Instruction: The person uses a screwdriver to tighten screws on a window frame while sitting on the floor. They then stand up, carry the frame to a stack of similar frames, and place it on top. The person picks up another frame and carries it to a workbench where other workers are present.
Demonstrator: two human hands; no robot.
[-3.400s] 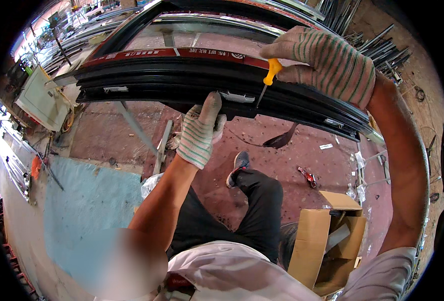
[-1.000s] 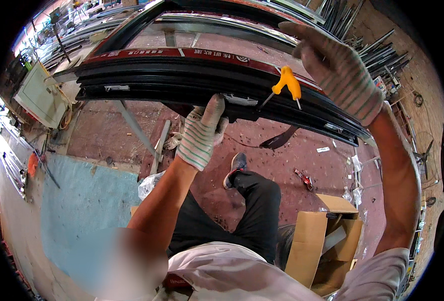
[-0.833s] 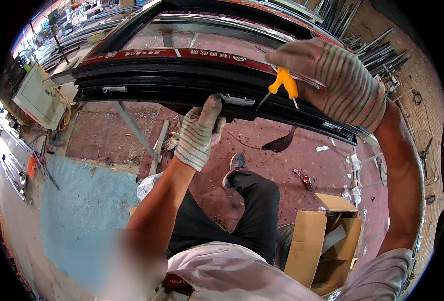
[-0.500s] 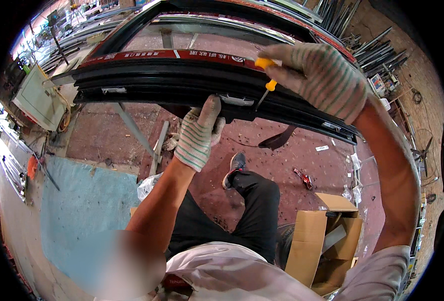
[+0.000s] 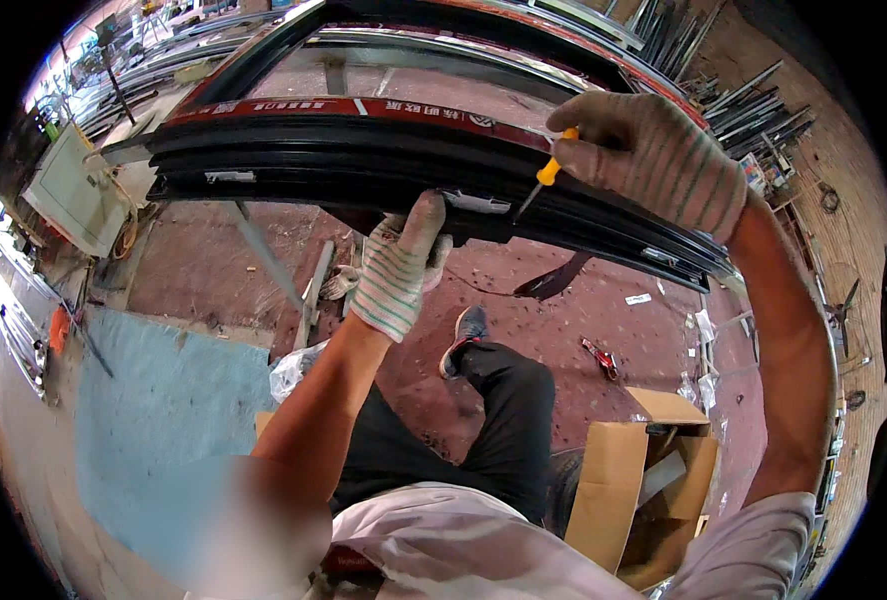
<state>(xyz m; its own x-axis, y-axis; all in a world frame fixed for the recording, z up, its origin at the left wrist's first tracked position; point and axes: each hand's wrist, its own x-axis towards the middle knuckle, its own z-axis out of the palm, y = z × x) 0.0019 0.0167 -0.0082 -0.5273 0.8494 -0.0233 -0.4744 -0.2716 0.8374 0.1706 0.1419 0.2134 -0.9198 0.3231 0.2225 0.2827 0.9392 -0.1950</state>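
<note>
A black window frame (image 5: 293, 160) with a red printed film strip (image 5: 403, 110) stretches across in front of me. My left hand (image 5: 395, 265), in a striped knit glove, grips its near edge, thumb on top and fingers partly hidden beneath. Right beside that thumb, a silver metal piece (image 5: 478, 202) sits in the frame's groove. My right hand (image 5: 653, 165), gloved alike, is closed around the yellow handle of a screwdriver (image 5: 551, 172). The shaft slants down to the left, its tip at the frame's groove just right of the silver piece. Whether the tip touches anything, I cannot tell.
An open cardboard box (image 5: 608, 490) stands on the floor at my lower right. A red tool-like thing (image 5: 601, 358) lies on the reddish floor. Left is a blue mat (image 5: 163, 400), with a pale cabinet (image 5: 75, 195) behind it. Long metal profiles (image 5: 763, 100) are piled far right.
My right hand has shifted slightly right and down, and its grip on the screwdriver has turned. The tip stays near the silver piece. My left hand keeps its place on the frame.
</note>
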